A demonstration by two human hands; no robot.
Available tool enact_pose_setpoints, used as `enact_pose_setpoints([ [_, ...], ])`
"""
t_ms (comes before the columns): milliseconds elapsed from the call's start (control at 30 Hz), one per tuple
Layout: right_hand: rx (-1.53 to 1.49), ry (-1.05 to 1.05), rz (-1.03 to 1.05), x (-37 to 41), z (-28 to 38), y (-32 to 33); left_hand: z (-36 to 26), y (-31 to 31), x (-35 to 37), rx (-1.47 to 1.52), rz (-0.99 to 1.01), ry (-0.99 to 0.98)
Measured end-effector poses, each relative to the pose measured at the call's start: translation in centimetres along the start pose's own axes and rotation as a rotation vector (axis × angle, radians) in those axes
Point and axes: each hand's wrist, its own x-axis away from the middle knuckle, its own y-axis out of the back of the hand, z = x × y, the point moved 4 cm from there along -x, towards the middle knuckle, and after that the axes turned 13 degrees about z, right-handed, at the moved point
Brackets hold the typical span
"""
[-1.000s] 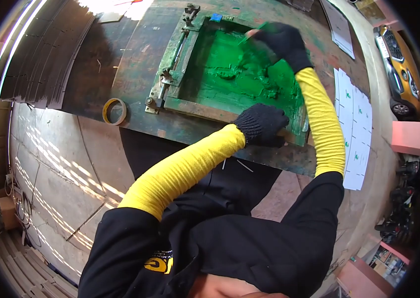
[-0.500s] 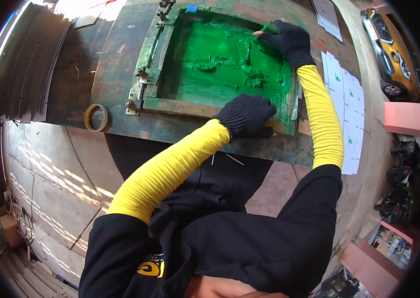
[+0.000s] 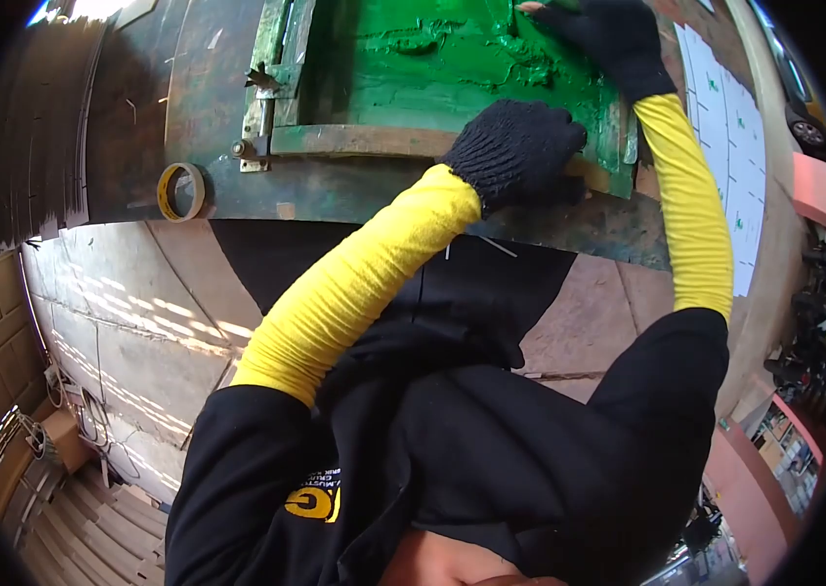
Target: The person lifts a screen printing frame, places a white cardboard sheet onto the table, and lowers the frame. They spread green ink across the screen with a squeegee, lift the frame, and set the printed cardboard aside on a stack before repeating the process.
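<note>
On the stained surface, a green-inked frame lies at twelve o'clock, white sheets beyond its three, the left hand curled at its five, the right hand part-closed at its three, what either grips I cannot tell, and a tape roll at its eight

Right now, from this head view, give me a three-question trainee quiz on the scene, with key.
1. Which is nearer the tape roll? a) left hand b) right hand
2. True or false: white sheets lie to the right of the wooden frame in this view.
3. Fill in: the colour of the thick paste inside the frame is ____.

Key: 1 a; 2 true; 3 green.
</note>
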Motion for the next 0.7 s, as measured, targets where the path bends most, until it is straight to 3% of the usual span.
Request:
enact_pose_setpoints([
  [100,-0.07,0.148,0.055,2.2,0.7,-0.2,0.0,-0.4,0.1,0.016,-0.007,-0.008],
  [233,-0.188,0.274,-0.065,4.0,1.4,0.4,0.1,0.0,0.0,0.023,0.003,-0.014],
  [533,-0.136,0.082,-0.111,-9.0,-7.3,-3.0,0.1,0.1,0.1,0.012,0.002,-0.046],
  [600,-0.047,0.191,-0.197,-12.8,-4.2,-3.2,-0.2,-0.1,0.1,0.029,0.012,-0.039],
  [667,-0.356,-0.102,0.082,-13.0,2.7,2.1,0.0,0.3,0.0,0.048,0.016,-0.022],
  [700,-0.36,-0.092,0.069,-13.1,5.0,2.9,0.1,0.3,-0.1,0.035,0.009,-0.014],
])
